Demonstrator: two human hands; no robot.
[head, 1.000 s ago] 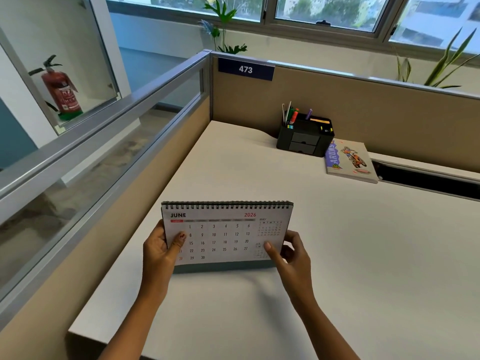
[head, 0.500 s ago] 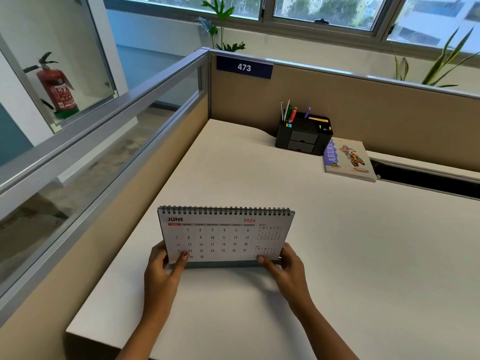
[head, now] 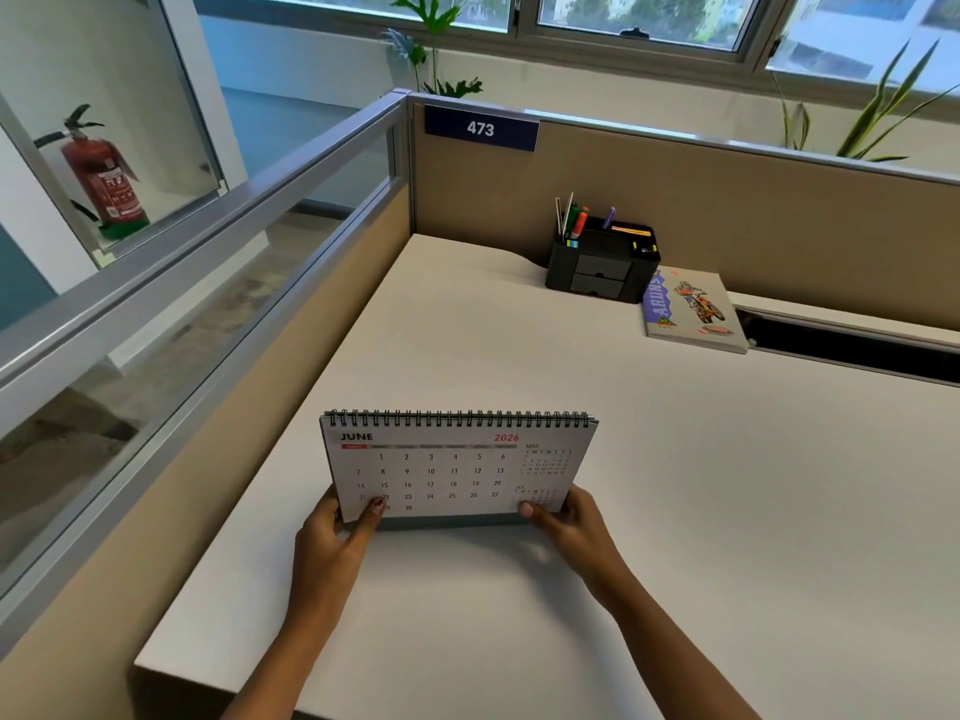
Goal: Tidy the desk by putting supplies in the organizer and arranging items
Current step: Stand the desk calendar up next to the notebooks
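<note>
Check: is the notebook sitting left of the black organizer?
No, the notebook lies flat just to the right of the black organizer, next to its right front corner.

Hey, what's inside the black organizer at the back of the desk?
The black plastic desk organizer holds pens and markers in its left compartment and small yellow items on the right. Its two front drawers are shut, contents hidden.

White desk (head: 701,511) in a corner cubicle; tan partition panels (head: 753,210) at back and left; blue plate (head: 480,128) reading 473; glass side screen (head: 156,330) in grey rails; red fire extinguisher (head: 101,174) beyond; daylit windows (head: 639,7); leafy plants (head: 457,88) by the sill
</note>
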